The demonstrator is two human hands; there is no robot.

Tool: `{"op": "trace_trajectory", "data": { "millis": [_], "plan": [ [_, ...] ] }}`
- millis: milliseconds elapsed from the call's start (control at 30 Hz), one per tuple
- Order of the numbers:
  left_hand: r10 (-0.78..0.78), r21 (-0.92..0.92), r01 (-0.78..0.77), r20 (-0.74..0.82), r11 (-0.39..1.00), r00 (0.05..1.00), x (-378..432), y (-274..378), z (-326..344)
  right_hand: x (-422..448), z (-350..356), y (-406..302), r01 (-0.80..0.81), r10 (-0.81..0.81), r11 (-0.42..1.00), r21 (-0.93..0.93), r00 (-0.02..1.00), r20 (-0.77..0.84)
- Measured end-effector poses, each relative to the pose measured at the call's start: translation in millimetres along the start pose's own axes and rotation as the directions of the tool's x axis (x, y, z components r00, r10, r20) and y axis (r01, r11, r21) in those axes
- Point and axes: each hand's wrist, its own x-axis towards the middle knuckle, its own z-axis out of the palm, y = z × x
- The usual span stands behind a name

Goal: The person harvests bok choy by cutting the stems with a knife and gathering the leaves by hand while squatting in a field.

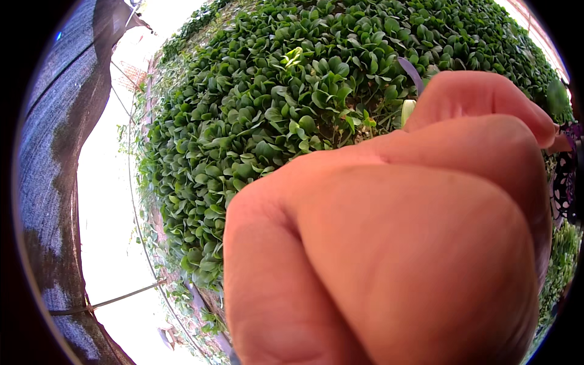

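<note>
What seems to be my right hand [424,237] looms very close to the camera, filling the lower right and centre. Its fingers look curled, but what lies inside them is hidden. Beyond its upper edge, a thin purple strip [412,74] and a pale green stalk or leaf [408,111] stick out; whether the hand holds either cannot be told. Behind it spreads a dense bed of leafy green plants [273,114] with rounded leaves. My left hand cannot be made out.
Dark shade netting [59,146] hangs along the left, with a thin pole [127,294] reaching from it. Wires run beside the bed's left edge. At the far right are a bit of skin and purple-and-black patterned fabric [567,173], whose owner is unclear, above more greenery [559,264].
</note>
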Motion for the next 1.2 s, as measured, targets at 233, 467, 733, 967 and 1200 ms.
{"op": "trace_trajectory", "data": {
  "millis": [233,467,733,967,1200],
  "plan": [
    [-0.044,-0.007,0.044,-0.014,0.999,0.999,-3.0,-5.3,-5.0,15.2,-9.3,18.0,0.154,-0.163,0.982,0.109,0.983,0.084],
    [-0.078,-0.014,0.078,-0.022,0.997,0.997,-1.2,-4.3,-3.3,14.3,-5.0,15.2,0.162,-0.168,0.982,0.092,0.984,0.057],
    [-0.125,-0.017,0.124,-0.039,0.992,0.991,-4.8,-10.2,0.2,14.0,-8.8,23.3,0.157,-0.169,0.979,0.130,0.982,0.089],
    [-0.124,-0.013,0.124,-0.015,0.992,0.992,11.0,-14.7,0.5,1.7,-20.5,3.5,0.196,-0.202,0.972,0.129,0.979,0.032],
    [-0.154,-0.016,0.153,-0.080,0.988,0.985,-10.7,-11.4,-0.5,-12.1,18.7,-11.2,0.090,-0.094,0.989,0.121,0.995,0.031]
  ]
}}
